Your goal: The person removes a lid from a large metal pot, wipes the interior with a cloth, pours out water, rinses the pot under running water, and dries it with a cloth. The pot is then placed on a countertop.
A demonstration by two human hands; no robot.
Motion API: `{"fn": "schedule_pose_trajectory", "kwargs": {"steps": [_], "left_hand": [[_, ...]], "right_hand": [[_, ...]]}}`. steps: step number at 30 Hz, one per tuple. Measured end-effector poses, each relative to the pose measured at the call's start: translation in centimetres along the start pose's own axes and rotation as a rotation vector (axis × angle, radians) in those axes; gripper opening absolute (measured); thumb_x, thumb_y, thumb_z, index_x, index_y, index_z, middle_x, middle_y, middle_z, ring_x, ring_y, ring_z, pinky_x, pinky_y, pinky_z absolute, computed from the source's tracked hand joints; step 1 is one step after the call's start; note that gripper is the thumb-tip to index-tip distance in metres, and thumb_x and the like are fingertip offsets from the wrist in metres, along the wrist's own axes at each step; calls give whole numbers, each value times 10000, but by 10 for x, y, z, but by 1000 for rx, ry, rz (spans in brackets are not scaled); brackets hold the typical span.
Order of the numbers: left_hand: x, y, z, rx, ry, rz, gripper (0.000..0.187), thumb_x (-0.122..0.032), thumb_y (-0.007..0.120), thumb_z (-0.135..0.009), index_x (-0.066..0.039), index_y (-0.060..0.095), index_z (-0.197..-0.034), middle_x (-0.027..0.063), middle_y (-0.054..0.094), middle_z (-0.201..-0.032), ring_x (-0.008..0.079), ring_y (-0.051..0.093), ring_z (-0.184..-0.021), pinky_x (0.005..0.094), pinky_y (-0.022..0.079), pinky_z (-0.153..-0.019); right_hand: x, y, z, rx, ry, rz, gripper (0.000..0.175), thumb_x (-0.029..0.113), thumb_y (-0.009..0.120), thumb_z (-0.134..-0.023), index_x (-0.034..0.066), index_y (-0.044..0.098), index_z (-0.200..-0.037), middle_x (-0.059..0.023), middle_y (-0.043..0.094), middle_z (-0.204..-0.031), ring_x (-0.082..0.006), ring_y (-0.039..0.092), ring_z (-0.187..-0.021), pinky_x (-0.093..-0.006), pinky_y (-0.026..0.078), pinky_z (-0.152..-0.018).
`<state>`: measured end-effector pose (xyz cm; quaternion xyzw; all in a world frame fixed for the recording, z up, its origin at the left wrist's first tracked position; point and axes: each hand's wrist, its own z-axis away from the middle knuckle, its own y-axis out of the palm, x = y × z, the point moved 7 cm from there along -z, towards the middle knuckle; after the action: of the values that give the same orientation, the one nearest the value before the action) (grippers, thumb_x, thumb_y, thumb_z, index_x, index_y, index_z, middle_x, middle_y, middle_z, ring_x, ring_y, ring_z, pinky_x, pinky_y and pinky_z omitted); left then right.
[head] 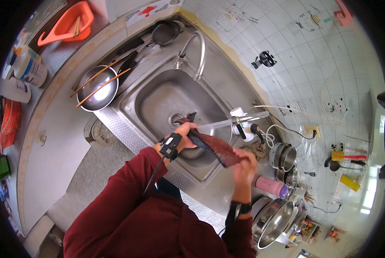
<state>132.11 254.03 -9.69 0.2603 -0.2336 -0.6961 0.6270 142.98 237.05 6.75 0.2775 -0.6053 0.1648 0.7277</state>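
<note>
A dark red and black piece of cloth (213,146) is stretched at a slant over the steel sink basin (160,93). My left hand (183,135) grips its upper left part, and a dark end pokes out past the fingers near the drain (176,119). The lower right end is pinched in my right hand (245,163), close to the basin's right rim. From the white tap unit (242,124), a clear streak that looks like running water reaches the cloth beside my left hand. The fingertips of my left hand are partly hidden.
A curved steel faucet (200,54) rises behind the basin. Left lies a steel bowl (99,96) with chopsticks (110,83) across it. A dark pan (165,34) sits in the back corner. Right are nested steel pots (282,156), a pink bottle (270,186) and large steel basins (274,222).
</note>
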Motion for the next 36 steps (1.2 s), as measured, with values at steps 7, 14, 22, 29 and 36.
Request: {"fn": "schedule_pose_trajectory", "kwargs": {"steps": [7, 14, 22, 29, 36], "left_hand": [[15, -33, 5, -159, -182, 263, 304, -262, 414, -953, -49, 589, -1081, 143, 626, -1106, 350, 606, -1024, 548, 468, -884], [13, -21, 16, -67, -79, 638, 512, -492, 518, -894, -85, 558, -1201, 120, 586, -1214, 340, 540, -1133, 539, 431, -938], [2, 13, 31, 287, -49, 442, 537, -503, 673, -813, -114, 594, -1175, 99, 612, -1177, 329, 587, -1075, 458, 465, -858], [7, 5, 46, 148, -93, 341, 399, -284, 783, -762, -128, 621, -1091, 40, 653, -1060, 236, 596, -1044, 448, 437, -826], [-4, 27, 77, 376, -22, 422, 447, -133, 679, -814, -19, 517, -1214, 178, 567, -1149, 321, 537, -1127, 617, 400, -993]], "right_hand": [[-41, 3, -60, -136, -148, 723, 340, -10, 568, -808, -4, 575, -1148, -149, 627, -1092, -268, 600, -1016, -349, 461, -901], [38, -49, -71, -359, -668, 1626, 295, 178, 576, -871, 5, 595, -1109, -205, 611, -1033, -370, 579, -963, -433, 463, -819], [28, -58, -106, -158, 82, 1789, 431, 312, 552, -915, -81, 529, -1091, -245, 646, -802, -395, 643, -784, -473, 504, -707], [-6, -64, -119, -495, 313, 825, 496, 251, 516, -929, -116, 414, -1247, -242, 636, -742, -291, 659, -556, -372, 525, -439], [-31, -62, -28, -735, 53, 462, 404, 292, 532, -945, 17, 463, -1232, -179, 637, -716, -221, 596, -450, -274, 489, -399]]}}
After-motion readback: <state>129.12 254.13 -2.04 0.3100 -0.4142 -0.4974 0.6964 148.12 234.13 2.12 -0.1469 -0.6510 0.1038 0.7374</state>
